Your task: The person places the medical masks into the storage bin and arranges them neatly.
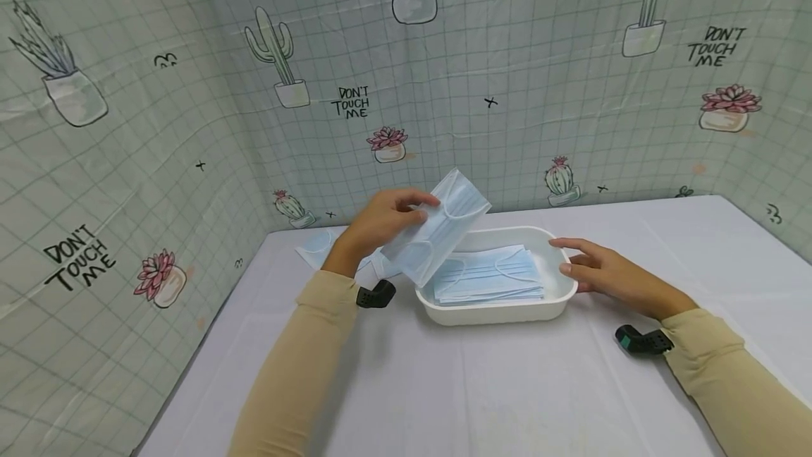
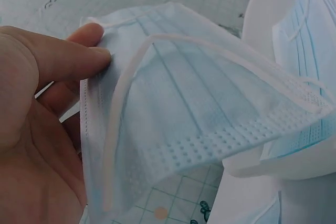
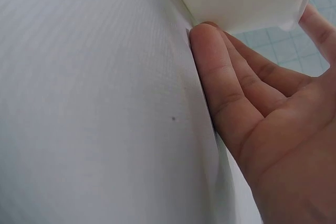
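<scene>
My left hand point(image 1: 383, 221) holds up a light blue disposable face mask point(image 2: 178, 93), pinched at its edge between thumb and fingers, with the white ear loops hanging over the pleats. The mask hangs tilted above the left end of a white plastic tray point(image 1: 495, 312). Inside the tray lies a stack of blue face masks point(image 1: 491, 281), the top one with its ear loop showing. At the tray's right end, my right hand point(image 1: 599, 270) holds the rim with thumb and forefinger. Its other fingers point(image 3: 215, 61) lie low against the tray's outer wall, near the table.
More blue face masks point(image 1: 317, 245) lie on the white-covered table point(image 1: 444, 386) left of the tray, partly hidden behind my left hand. A cloth backdrop point(image 1: 444, 118) with a grid and cactus print rises behind the table and along both sides.
</scene>
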`<act>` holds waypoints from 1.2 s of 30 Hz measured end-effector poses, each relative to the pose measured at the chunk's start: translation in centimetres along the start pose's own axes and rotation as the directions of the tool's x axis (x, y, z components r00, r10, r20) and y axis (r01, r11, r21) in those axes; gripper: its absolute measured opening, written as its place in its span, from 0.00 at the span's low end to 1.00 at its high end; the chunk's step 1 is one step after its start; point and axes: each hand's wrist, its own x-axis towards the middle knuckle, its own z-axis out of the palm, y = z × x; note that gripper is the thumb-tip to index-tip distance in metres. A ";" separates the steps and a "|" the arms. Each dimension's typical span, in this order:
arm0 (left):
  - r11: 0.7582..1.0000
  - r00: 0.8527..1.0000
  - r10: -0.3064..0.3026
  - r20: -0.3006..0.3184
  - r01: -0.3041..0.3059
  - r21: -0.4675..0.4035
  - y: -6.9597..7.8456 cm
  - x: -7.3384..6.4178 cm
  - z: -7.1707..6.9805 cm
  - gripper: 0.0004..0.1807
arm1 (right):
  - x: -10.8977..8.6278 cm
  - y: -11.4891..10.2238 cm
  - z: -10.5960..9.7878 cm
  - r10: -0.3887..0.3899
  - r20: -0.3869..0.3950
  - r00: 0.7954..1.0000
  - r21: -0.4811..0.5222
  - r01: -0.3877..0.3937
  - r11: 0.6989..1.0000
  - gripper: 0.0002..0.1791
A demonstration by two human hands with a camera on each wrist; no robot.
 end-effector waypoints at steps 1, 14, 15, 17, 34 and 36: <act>1.000 1.000 0.007 0.005 -0.007 0.004 0.1 0.1 0.1 0.14 | 0.0 0.0 0.0 -0.002 0.003 1.000 0.013 0.002 1.000 0.35; 0.999 0.996 0.041 0.074 -0.042 0.011 0.4 1.6 1.4 0.15 | 0.3 0.5 0.2 -0.008 0.008 1.000 0.065 0.007 0.998 0.35; 0.999 0.996 0.036 0.079 -0.038 0.018 0.4 1.7 1.5 0.14 | 0.3 0.5 0.2 -0.006 0.009 1.000 0.068 0.006 0.998 0.35; 0.999 0.995 0.026 0.095 -0.028 0.025 0.4 1.9 1.7 0.14 | 0.3 0.5 0.2 -0.008 0.015 1.000 0.069 0.007 0.998 0.36; 0.989 0.970 0.025 0.240 -0.059 0.134 1.1 3.6 3.8 0.15 | 0.3 0.5 0.1 -0.014 0.012 1.000 0.073 0.013 0.997 0.35; 0.985 0.967 0.040 0.252 -0.081 0.155 1.1 3.7 4.0 0.15 | 0.3 0.5 0.2 -0.010 0.008 1.000 0.060 0.010 0.998 0.35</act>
